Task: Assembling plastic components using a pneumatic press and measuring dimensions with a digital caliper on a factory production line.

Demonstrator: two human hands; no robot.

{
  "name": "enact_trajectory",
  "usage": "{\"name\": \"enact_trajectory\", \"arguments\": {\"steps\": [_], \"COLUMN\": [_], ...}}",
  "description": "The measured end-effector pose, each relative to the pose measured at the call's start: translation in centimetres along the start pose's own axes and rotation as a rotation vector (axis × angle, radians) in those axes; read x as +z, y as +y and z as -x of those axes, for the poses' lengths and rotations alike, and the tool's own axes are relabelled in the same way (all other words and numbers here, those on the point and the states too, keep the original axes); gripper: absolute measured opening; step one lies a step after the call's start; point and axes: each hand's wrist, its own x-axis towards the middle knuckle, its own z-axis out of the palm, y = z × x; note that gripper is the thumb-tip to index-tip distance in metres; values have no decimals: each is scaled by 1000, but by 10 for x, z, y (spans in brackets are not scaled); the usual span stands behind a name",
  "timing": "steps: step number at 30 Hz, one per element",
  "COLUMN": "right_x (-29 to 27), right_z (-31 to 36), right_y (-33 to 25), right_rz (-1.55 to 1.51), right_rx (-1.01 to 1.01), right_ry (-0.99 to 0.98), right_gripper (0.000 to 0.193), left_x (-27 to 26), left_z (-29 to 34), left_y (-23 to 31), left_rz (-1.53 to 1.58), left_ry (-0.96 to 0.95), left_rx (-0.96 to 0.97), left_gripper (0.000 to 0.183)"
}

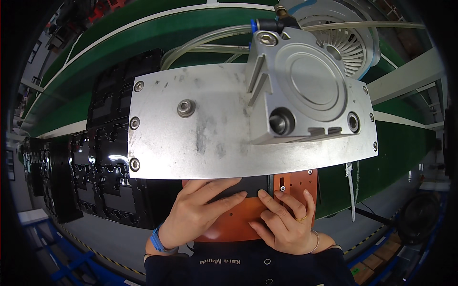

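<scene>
A dark flat panel [253, 185] lies on an orange fixture plate [228, 232], partly hidden under the silver metal plate of a press [205, 131]. My left hand [198, 209] rests at the panel's left side, fingers stretched over it and fingertips close to the metal plate's front edge. From the right, my right hand [286, 221] reaches in with its index fingertip on the panel's near right corner. Its other fingers are apart, over the orange plate. Neither hand grips anything that I can see.
A silver pneumatic cylinder [310, 81] with clear hoses [205, 40] tops the metal plate. Black moulded trays [114, 195] are stacked on the left. Behind stand a white fan [355, 47] and a green bench surface [391, 167]. A round black object [420, 214] is at right.
</scene>
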Motion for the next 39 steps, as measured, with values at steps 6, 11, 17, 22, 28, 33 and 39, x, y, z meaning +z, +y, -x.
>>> {"name": "enact_trajectory", "arguments": {"steps": [6,11,17,22,28,33,39], "right_x": [0,-1,0,1,1,1,1], "right_z": [0,0,0,0,-1,-1,0], "right_y": [0,0,0,0,0,-1,0], "right_rz": [-13,-12,-10,-12,-22,-30,-55], "right_rx": [6,2,-1,-1,1,-1,6], "right_ry": [3,-2,3,10,12,22,18], "right_gripper": [25,25,25,25,25,24,23], "left_x": [1,1,-1,0,0,0,3], "left_z": [1,0,0,0,0,-3,0], "left_y": [0,0,-1,-1,-1,-1,3], "left_rz": [26,5,29,33,29,49,42], "left_ry": [3,0,-10,-6,-7,17,22], "left_rx": [-18,-25,-6,-1,0,17,-23], "left_gripper": [32,31,33,32,33,33,30]}}
